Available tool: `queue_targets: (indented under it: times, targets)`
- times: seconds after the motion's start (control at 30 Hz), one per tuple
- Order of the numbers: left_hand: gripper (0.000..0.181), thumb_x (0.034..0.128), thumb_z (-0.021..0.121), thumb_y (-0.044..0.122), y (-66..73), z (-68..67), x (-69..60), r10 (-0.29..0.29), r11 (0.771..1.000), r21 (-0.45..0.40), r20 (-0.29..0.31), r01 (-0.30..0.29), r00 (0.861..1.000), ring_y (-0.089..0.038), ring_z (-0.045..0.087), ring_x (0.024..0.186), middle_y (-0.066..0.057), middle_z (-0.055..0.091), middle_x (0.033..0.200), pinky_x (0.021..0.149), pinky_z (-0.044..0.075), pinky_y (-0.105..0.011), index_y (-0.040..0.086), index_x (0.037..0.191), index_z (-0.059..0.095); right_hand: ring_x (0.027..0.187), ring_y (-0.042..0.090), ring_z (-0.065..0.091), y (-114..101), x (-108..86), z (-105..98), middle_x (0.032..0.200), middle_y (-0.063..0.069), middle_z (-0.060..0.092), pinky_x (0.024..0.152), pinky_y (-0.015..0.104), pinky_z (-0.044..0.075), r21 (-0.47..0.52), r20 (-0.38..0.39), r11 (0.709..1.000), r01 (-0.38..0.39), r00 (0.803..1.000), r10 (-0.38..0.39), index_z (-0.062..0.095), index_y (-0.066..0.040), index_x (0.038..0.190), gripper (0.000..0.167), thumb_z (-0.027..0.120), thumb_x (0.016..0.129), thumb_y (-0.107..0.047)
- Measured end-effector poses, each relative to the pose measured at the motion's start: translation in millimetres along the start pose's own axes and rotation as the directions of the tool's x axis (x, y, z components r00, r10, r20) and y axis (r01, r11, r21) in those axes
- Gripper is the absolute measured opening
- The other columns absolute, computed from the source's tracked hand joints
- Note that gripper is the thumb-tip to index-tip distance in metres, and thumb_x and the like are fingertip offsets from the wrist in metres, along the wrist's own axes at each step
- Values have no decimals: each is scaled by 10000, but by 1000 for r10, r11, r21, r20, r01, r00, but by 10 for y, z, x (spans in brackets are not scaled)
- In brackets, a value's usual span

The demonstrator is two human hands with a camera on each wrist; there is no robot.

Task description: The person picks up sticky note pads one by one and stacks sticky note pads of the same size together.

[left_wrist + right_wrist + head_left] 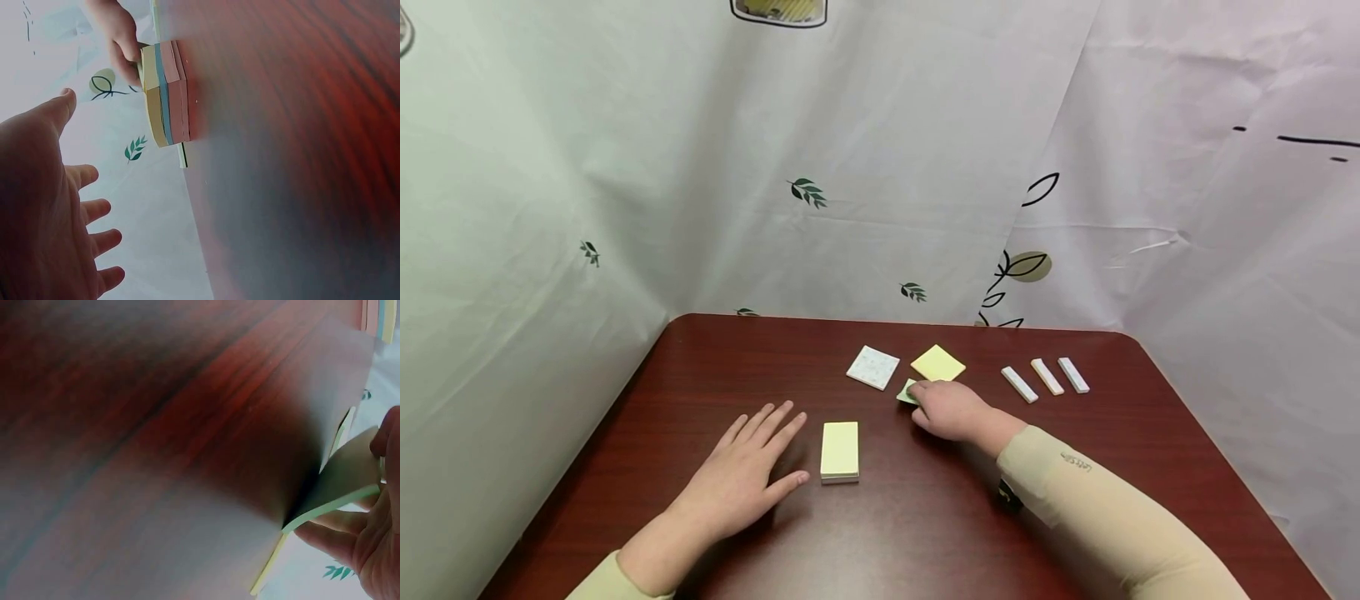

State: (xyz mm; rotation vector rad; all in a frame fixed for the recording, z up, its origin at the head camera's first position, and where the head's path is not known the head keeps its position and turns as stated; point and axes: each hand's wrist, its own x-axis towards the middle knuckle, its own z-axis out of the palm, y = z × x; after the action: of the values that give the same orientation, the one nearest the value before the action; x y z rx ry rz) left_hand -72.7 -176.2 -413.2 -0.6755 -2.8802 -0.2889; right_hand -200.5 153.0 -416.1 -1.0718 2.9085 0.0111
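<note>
My right hand point(951, 408) pinches a small green sticky-note pad point(907, 392). In the right wrist view this green pad point(344, 478) is tilted and bent, its lower edge down by the table. My left hand point(737, 483) has its fingers spread, palm down, to the left of a sticky-note stack point(839, 448) and holds nothing. Seen side-on in the left wrist view, the stack point(165, 94) has yellow, blue and pink layers. Just behind the green pad lie a yellow square pad point(938, 363) and a white speckled square pad point(873, 367).
Three narrow pale strips, a left one point(1019, 385), a middle one point(1047, 377) and a right one point(1073, 375), lie at the back right of the dark red table point(737, 358). A pale patterned curtain point(880, 208) hangs behind it.
</note>
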Motion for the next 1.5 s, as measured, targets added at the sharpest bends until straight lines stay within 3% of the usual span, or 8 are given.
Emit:
queue_targets:
  times: [0.37, 0.77, 1.13, 1.5]
  targets:
    - [747, 932, 587, 569, 2, 5, 14, 3, 1000, 4, -1, -3, 1000, -349, 316, 1437, -75, 314, 1593, 1139, 233, -563, 195, 1543, 374, 748, 229, 647, 34, 4, -39, 938, 53, 673, 680, 410, 531, -69, -37, 997, 29, 999, -32, 586, -52, 1153, 263, 608, 896, -103]
    - [747, 931, 586, 572, 5, 13, 24, 1, 1000, 9, -3, -1, 1000, -359, 328, 1427, -89, 330, 1583, 1138, 237, -562, 192, 1540, 380, 1057, 216, 661, -33, -114, -38, 1242, 96, 657, 842, 389, 537, -30, -23, 997, 76, 997, -76, 590, -50, 1325, 407, 600, 924, -122]
    - [740, 933, 585, 569, 18, 14, 22, -1, 1000, 5, -1, 1, 1000, -368, 337, 1419, -100, 340, 1577, 1131, 244, -568, 188, 1536, 388, 1086, 175, 639, -239, -382, -1, 1215, 30, 646, 852, 349, 535, -33, -69, 981, 193, 978, -195, 638, -145, 1258, 421, 600, 840, -115]
    - [741, 933, 589, 565, 38, 16, 22, -3, 1000, 0, 13, 3, 1000, -366, 334, 1421, -103, 340, 1577, 1132, 249, -565, 196, 1540, 380, 1230, 190, 544, -364, -540, 46, 1318, 41, 582, 932, 345, 502, -55, -4, 970, 237, 971, -237, 620, -153, 1310, 491, 632, 822, -196]
